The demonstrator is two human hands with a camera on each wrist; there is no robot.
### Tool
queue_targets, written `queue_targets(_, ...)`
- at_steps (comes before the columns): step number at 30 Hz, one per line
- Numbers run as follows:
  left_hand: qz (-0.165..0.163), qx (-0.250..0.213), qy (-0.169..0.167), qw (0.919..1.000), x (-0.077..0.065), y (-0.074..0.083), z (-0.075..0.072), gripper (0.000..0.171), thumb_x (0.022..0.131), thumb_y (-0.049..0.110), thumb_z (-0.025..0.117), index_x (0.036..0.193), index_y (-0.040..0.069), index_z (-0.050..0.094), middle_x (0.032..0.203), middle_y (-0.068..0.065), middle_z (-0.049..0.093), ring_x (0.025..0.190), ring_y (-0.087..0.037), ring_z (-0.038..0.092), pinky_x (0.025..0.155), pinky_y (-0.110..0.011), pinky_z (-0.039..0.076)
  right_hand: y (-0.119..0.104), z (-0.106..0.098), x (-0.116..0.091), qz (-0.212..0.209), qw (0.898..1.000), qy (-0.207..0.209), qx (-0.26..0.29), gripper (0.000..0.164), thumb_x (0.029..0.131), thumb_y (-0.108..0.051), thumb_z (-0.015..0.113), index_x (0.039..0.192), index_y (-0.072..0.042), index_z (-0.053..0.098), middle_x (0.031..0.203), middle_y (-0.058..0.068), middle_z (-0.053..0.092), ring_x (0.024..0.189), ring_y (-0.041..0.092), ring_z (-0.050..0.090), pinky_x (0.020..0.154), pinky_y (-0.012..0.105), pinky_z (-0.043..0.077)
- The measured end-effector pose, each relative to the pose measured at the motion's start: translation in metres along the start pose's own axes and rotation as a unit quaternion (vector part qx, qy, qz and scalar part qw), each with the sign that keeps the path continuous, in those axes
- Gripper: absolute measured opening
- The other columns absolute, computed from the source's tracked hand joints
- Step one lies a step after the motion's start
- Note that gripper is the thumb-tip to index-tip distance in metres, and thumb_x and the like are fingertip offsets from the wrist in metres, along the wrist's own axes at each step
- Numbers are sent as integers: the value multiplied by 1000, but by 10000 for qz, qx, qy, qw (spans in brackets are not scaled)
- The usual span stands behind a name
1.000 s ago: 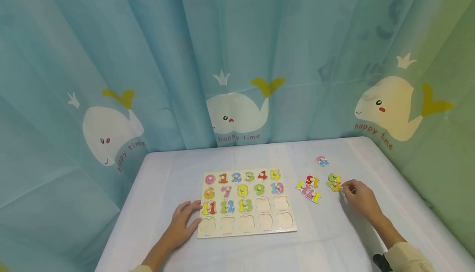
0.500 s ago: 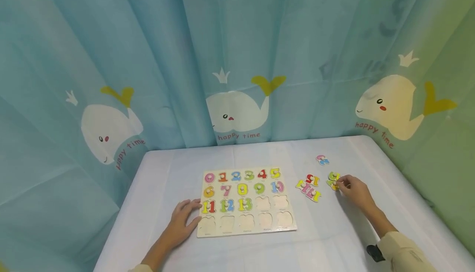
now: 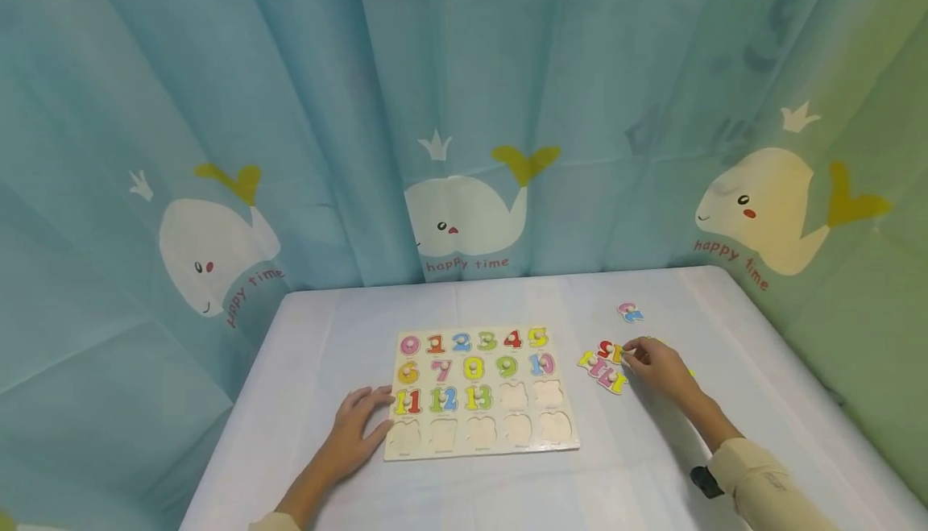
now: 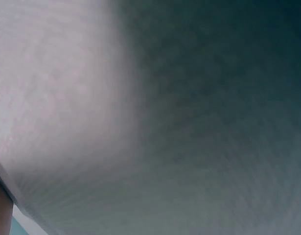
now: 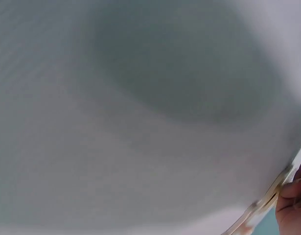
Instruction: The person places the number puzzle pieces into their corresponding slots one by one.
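My left hand (image 3: 355, 428) rests along the left edge of a wooden number puzzle board (image 3: 500, 431), fingers extended. Knobbed number pieces 0 to 13 sit in its upper rows, above several bare recesses. On the right, my right hand (image 3: 661, 368) has thumb and index fingertip together at the right end of a red-and-orange 15 piece (image 3: 606, 350); I cannot tell whether they pinch it. Pink and yellow number pieces (image 3: 602, 369) lie against the 15. Part of a yellow piece (image 3: 691, 373) shows beyond the hand, which covers most of what lies under it.
A pink-and-blue number piece (image 3: 630, 313) lies alone farther back. The white-covered table (image 3: 348, 329) meets a whale-print curtain (image 3: 464, 112) behind and at the sides. Both wrist views are mostly blurred pale cloth; fingers (image 5: 292, 196) and piece edges show at the right wrist view's corner.
My right hand has moved left from the green and orange pieces to the 15 piece. A yellow piece now shows on its right side. The left hand stays at the board's edge.
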State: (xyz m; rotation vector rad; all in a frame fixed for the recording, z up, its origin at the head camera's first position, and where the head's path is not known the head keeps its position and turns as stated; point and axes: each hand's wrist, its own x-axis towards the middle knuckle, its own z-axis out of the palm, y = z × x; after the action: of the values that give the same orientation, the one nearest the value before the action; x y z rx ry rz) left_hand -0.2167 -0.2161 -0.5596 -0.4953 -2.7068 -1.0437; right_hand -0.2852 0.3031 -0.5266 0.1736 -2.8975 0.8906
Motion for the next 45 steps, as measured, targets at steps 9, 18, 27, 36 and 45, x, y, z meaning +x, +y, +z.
queue_targets(9,-22,0,-41,10000,-2,1,0,33,84,13,68,116,13,60,131,-4,55,126,-37,35,100,-64,24,-22,20,9,-633,9954,-648,306,19,86,-10,68,104,-4,66,82,-1,56,69,14,48,55,25,43)
queue_targets(18,-278,-3,-279,9992,1,2,0,33,86,16,67,119,13,59,135,-2,52,130,-34,32,103,-61,22,-29,28,12,-427,9965,-699,177,15,84,-11,70,99,-6,68,86,-1,56,74,14,51,63,24,48)
queue_targets(27,-154,5,-135,9998,1,-2,0,33,86,15,67,118,13,59,134,-2,53,128,-34,33,103,-61,23,-55,45,9,-301,9974,-403,518,24,78,-27,77,85,-8,64,74,-2,51,71,15,46,60,27,40)
queue_targets(36,-127,39,-135,9998,1,0,0,33,85,15,68,117,14,59,133,-3,53,128,-35,33,101,-63,23,-96,68,3,-807,9916,-892,472,25,77,-27,78,78,-13,58,63,-6,45,61,9,42,52,23,35)
queue_targets(45,-243,48,-245,9994,2,0,-2,34,86,17,67,119,14,59,135,-1,52,129,-34,32,102,-62,22,-121,83,-3,-848,9888,-1221,158,28,77,-32,77,77,-15,55,64,-9,48,60,8,43,54,23,36)
